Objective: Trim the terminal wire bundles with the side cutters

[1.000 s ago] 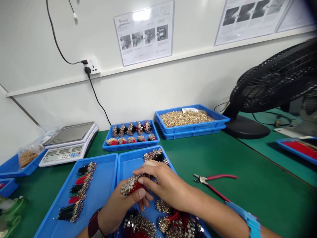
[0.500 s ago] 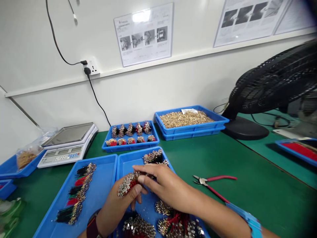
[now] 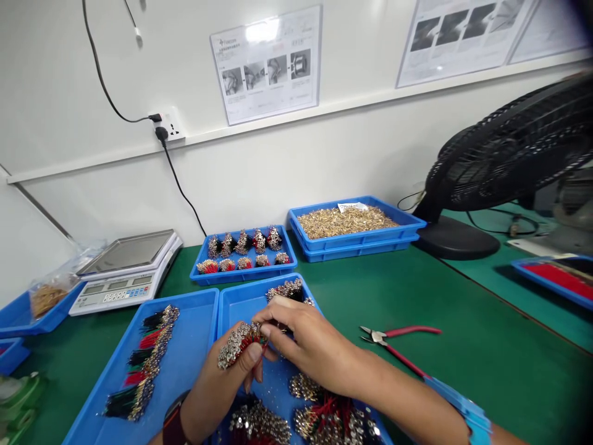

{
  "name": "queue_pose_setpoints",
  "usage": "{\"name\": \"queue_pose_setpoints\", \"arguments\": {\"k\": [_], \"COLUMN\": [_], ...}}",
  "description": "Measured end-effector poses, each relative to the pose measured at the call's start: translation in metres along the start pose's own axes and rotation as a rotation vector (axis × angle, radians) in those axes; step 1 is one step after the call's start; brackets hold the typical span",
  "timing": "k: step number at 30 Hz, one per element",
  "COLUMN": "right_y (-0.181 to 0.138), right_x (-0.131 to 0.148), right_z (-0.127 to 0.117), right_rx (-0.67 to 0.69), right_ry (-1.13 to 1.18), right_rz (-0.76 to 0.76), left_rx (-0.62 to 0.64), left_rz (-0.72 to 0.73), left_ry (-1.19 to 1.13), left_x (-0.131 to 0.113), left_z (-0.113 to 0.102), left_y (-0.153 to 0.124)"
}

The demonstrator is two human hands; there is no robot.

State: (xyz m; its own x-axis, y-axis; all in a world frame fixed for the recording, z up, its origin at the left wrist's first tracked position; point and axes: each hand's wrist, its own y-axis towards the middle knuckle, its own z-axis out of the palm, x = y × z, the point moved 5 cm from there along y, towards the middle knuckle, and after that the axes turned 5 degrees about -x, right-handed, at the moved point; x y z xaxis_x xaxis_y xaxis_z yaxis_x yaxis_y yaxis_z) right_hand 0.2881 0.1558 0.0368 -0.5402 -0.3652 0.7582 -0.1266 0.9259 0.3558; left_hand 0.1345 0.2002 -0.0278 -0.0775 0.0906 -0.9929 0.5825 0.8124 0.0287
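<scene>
My left hand [image 3: 222,386] is closed around a bundle of red wires with silver terminals [image 3: 236,344], held above the near blue tray [image 3: 241,309]. My right hand [image 3: 308,346] reaches over from the right and pinches at the same bundle with its fingertips. More terminal bundles [image 3: 287,289] lie at the tray's far end, and a heap of them [image 3: 324,420] lies below my hands.
Left blue tray [image 3: 189,352] holds rows of black and red wires [image 3: 143,358]. Behind: a tray of sorted bundles [image 3: 245,253], stacked trays of brass terminals [image 3: 347,222], a scale [image 3: 125,269]. Red-handled cutters [image 3: 393,340] lie on the green mat; a black fan [image 3: 504,167] at right.
My right hand's fingers have curled from lying over the bundle into a pinch at its end. The left hand has shifted the bundle slightly left and down.
</scene>
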Motion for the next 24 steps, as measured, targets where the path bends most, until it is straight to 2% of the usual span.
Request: {"name": "queue_pose_setpoints", "arguments": {"k": [5, 11, 17, 20, 22, 24], "right_y": [0.001, 0.001, 0.002, 0.0, -0.002, -0.003], "right_x": [-0.006, -0.014, -0.017, -0.015, -0.01, -0.005], "right_z": [0.0, 0.01, 0.018, 0.017, 0.013, 0.011], "right_rx": [0.029, 0.012, 0.054, -0.015, -0.089, -0.105], "right_ry": [0.123, 0.283, 0.483, 0.383, 0.239, 0.175], "right_rz": [0.136, 0.163, 0.192, 0.203, 0.161, 0.124], "left_rx": [-0.053, 0.015, 0.068, 0.062, 0.065, 0.066], "left_rz": [0.029, 0.061, 0.07, 0.098, 0.105, 0.097], "left_ry": [0.039, 0.08, 0.063, 0.067, 0.067, 0.064], "left_x": [-0.007, -0.007, -0.011, -0.012, -0.01, -0.008], "left_z": [-0.003, -0.003, -0.001, 0.0, 0.0, -0.001], "left_y": [0.001, -0.003, -0.005, -0.005, -0.005, -0.005]}}
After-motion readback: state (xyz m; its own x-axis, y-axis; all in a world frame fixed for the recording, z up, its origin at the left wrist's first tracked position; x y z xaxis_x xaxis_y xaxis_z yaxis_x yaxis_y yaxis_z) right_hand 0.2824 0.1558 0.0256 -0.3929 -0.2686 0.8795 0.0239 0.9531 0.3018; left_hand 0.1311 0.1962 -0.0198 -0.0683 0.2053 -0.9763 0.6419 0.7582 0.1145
